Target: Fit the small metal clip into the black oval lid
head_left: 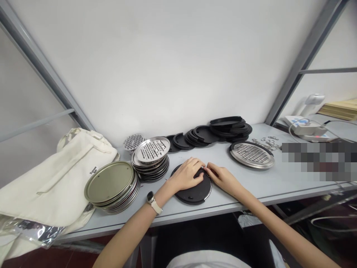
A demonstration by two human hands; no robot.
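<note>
A black round disc [192, 195] lies on the table in front of me, a thin shiny rim showing along its right side. My left hand [187, 174] rests over it, fingers bent toward the far edge and thumb apart on the black surface, holding it down. At its upper right edge, my right hand [221, 179] is closed in a pinch, fingertips close to those of the left. Something small and silvery glints between the fingertips, too small and covered to name. A round metal grater plate [252, 154] in a partial black rim lies farther right.
Left stand stacks of olive round plates [110, 182] and metal grater plates [154, 150], beside a cream bag [55, 175]. Black ring-like holders [206, 134] line the wall. Small metal clips [269, 142] lie scattered at right, near a white device [309, 128]. Grey posts [302, 63] flank the table.
</note>
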